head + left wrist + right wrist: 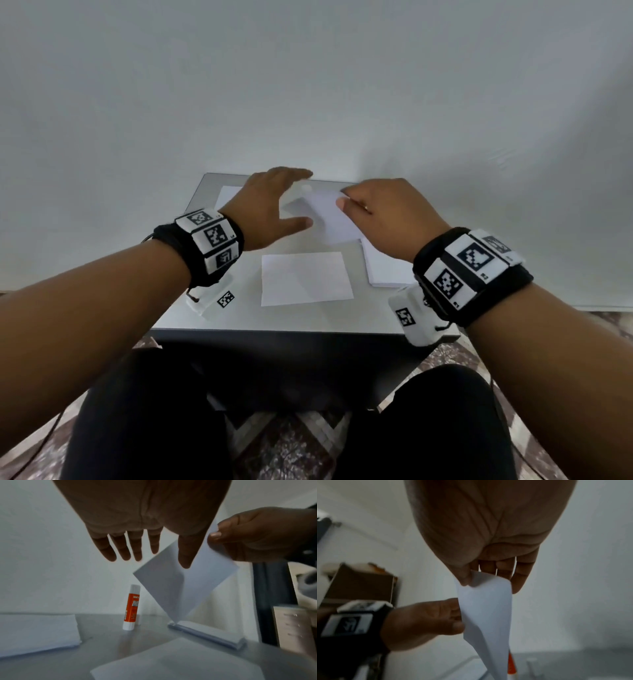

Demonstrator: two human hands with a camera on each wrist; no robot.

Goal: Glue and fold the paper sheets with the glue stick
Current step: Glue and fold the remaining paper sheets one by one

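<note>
My right hand (346, 198) pinches the top corner of a white paper sheet (329, 219) between thumb and fingers and holds it tilted above the grey table (239, 315). In the left wrist view the held sheet (180, 588) hangs with its lowest corner at the paper stack (205, 635). My left hand (284, 198) hovers open, fingers spread and straight, just left of the sheet, with its thumb by the sheet's edge. An orange and white glue stick (132, 607) stands upright at the back of the table. A single sheet (305, 279) lies flat near the front.
A pile of white papers (34, 632) lies at the table's far left. The white wall rises right behind the table. A brown cardboard box (359, 585) stands off to the left, a pale drawer unit (291, 626) off to the right.
</note>
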